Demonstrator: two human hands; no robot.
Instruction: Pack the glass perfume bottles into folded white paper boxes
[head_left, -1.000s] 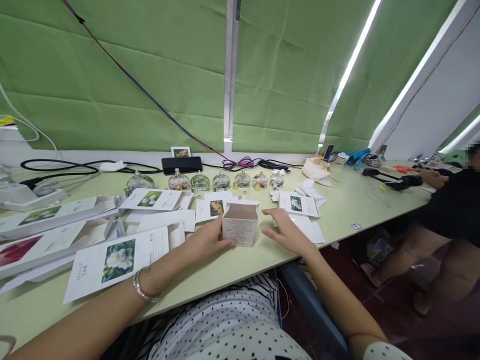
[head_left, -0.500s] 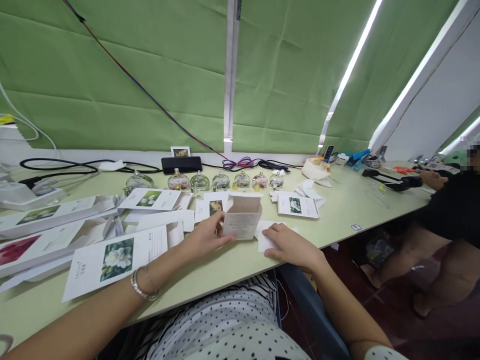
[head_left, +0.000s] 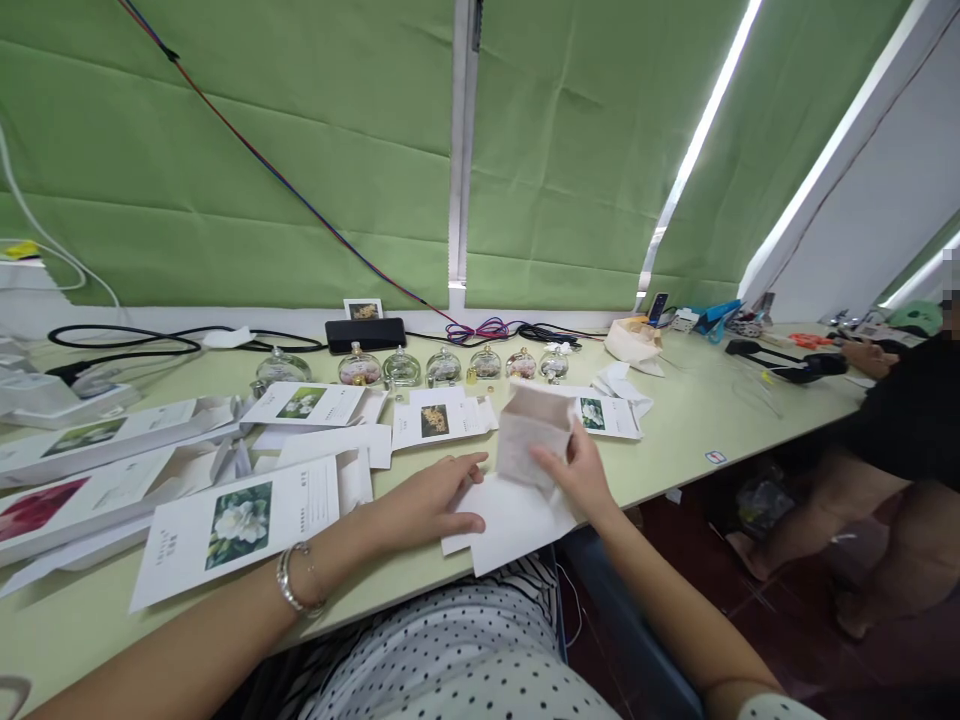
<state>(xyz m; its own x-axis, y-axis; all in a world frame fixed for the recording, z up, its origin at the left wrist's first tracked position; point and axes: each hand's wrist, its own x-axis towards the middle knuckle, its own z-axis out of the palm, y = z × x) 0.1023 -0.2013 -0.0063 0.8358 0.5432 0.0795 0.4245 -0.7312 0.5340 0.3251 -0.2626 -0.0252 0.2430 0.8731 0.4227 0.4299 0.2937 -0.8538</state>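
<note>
In the head view, the right hand (head_left: 581,475) has the small white box (head_left: 534,440) between its thumb and fingers, most of those fingers hidden behind the box's right side; motion blur hides any print on it, and whether its base rests on the white sheet (head_left: 517,525) beneath is hard to tell. The left hand (head_left: 439,500) is loosely spread, index finger pointing toward the box but apart from it, thumb over the sheet's left part (whether it presses down, I cannot tell). Box and right hand cover part of a white carton with a flower picture (head_left: 606,418); on the left, a carton with a red picture (head_left: 45,508) is cut off by the picture's edge. Directly behind the box stands a row of glass bottles (head_left: 487,362), with a dark phone (head_left: 365,334) farther back, and a flat carton with a yellow-flower picture (head_left: 442,420) lies just left of the box. The sheet reaches the tabletop's (head_left: 697,420) near edge, while to the right the pale surface shows widely as far as a black headband-shaped object (head_left: 784,362), near another person (head_left: 892,420) cut off by the frame.
</note>
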